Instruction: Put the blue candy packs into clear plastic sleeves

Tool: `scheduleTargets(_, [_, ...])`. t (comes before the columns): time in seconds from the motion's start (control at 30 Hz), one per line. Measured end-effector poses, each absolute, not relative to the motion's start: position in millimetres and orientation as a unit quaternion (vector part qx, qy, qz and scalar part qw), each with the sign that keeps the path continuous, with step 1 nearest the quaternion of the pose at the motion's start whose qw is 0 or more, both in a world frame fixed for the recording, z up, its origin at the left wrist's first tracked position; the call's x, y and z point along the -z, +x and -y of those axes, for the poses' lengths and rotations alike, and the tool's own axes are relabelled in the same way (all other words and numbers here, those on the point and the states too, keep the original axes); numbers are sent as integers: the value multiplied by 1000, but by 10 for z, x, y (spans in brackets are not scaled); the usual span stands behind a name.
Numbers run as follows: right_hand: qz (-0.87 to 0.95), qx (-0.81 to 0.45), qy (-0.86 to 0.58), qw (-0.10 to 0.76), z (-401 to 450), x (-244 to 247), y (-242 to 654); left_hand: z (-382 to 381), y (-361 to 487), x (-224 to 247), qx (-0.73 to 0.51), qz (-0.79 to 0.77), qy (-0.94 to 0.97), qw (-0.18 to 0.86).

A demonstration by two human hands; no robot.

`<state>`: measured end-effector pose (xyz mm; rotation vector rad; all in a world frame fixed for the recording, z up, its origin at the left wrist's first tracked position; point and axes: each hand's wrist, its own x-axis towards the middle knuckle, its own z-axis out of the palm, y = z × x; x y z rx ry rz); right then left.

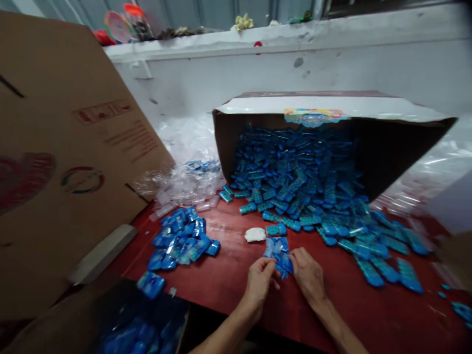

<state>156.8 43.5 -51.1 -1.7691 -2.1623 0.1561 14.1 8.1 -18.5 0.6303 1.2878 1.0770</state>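
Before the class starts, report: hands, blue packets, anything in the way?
Left hand beside blue packets, grip unclear. Right hand at their right edge. White pad just beyond.

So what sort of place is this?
Probably a packing workshop: an opened carton spills blue-green packets, clear plastic bags are heaped behind, and a pile of blue packets sits beside.

On the table (224, 280), the side-lying carton (332, 104), mouth toward the person. In that carton and spilling out before it and to its front right, a heap of pouches (295, 172). Before its left half, a pad (255, 234); nearer the person, small packets (279, 248). Front left of it, a pile of sachets (180, 238). Close left, plastic bags (191, 135); farther left, another carton (73, 88). Behind it, the wall (184, 81), with a ledge (206, 43) above.
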Motion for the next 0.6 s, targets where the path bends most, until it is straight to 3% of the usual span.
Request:
scheduleTargets(0.3, [746, -172, -554, 328, -311, 90, 1500, -153, 125, 146, -458, -586, 300, 597])
scheduleTargets(0.47, [568, -443, -550, 423, -296, 128, 1407, -209, 153, 183, -484, -555, 277, 617])
scheduleTargets(0.6, [459, -584, -523, 418, -349, 251, 1364, -204, 169, 236, -491, -557, 274, 611])
